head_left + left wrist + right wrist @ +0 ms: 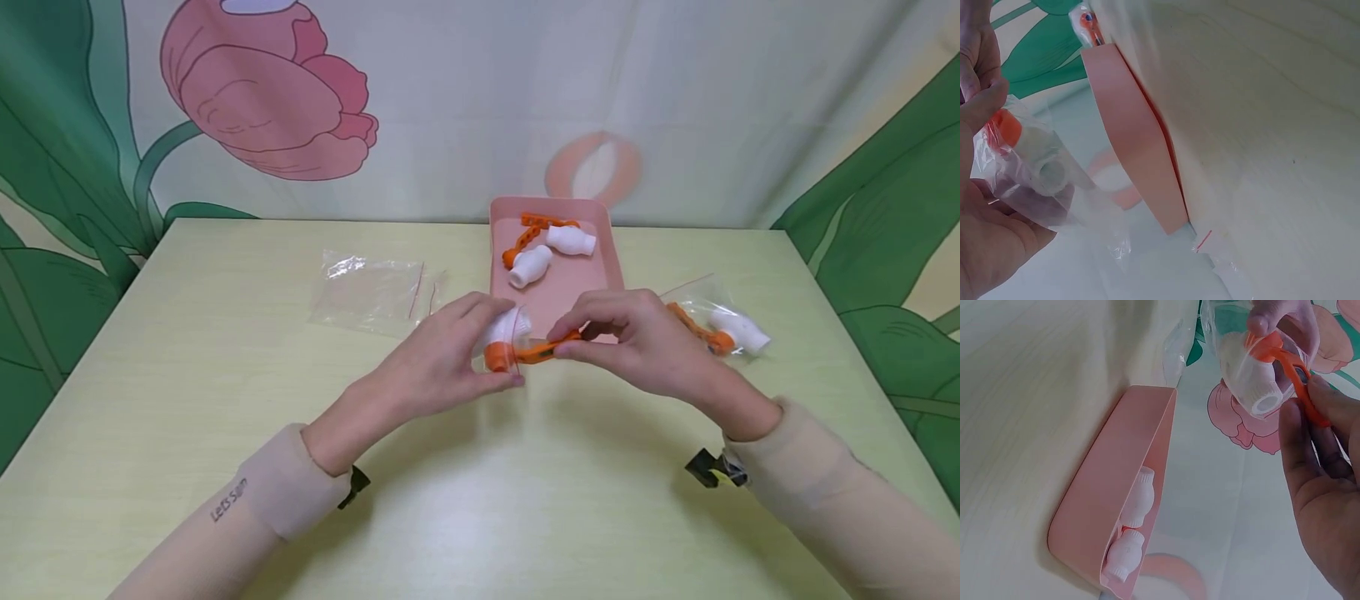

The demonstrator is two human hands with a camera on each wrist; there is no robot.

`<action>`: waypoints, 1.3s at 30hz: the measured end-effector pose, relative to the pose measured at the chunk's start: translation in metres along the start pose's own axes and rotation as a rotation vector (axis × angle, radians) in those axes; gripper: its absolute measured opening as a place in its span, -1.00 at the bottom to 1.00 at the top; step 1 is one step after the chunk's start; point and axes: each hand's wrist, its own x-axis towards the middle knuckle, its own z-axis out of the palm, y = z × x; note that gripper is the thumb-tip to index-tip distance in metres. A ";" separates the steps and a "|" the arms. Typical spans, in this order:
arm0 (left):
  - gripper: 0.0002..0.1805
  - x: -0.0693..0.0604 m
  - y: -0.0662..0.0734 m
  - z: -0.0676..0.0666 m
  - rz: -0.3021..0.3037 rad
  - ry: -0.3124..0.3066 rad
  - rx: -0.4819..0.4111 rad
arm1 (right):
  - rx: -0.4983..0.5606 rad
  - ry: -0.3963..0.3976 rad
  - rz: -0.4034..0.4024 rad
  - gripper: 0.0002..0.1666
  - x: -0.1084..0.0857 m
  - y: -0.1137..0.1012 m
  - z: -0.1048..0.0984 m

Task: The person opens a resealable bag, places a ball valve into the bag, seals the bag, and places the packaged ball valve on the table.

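My left hand (pixel 442 358) grips a clear bag (pixel 1022 181) around a white bottle-shaped piece (pixel 1250 378) with an orange round end (pixel 497 357). An orange strap (pixel 1302 390) runs from that end out of the bag toward my right hand (pixel 637 342), which pinches its far part between thumb and fingers. Both hands are raised just in front of the pink tray (pixel 570 292). In the left wrist view the left hand (pixel 991 237) is partly cut off by the frame edge; the right hand (pixel 1329 469) shows at the right of its own view.
In the tray lie two white pieces (pixel 572 241) with orange straps (pixel 525 237). Flat clear bags (pixel 367 290) lie left of the tray. Right of it, behind my right hand, is a bag holding a white piece (pixel 738 332) and an orange strap. A printed curtain hangs behind the table.
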 end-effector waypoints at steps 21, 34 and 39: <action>-0.31 0.001 0.000 0.004 -0.015 0.075 0.019 | 0.095 0.059 0.311 -0.82 0.005 -0.011 0.004; -0.30 0.001 0.004 0.006 0.000 0.059 0.012 | 0.139 0.075 0.263 -0.82 0.007 -0.011 0.013; -0.30 0.001 0.007 0.007 0.008 0.055 -0.013 | 0.130 0.080 0.240 -0.82 0.007 -0.011 0.017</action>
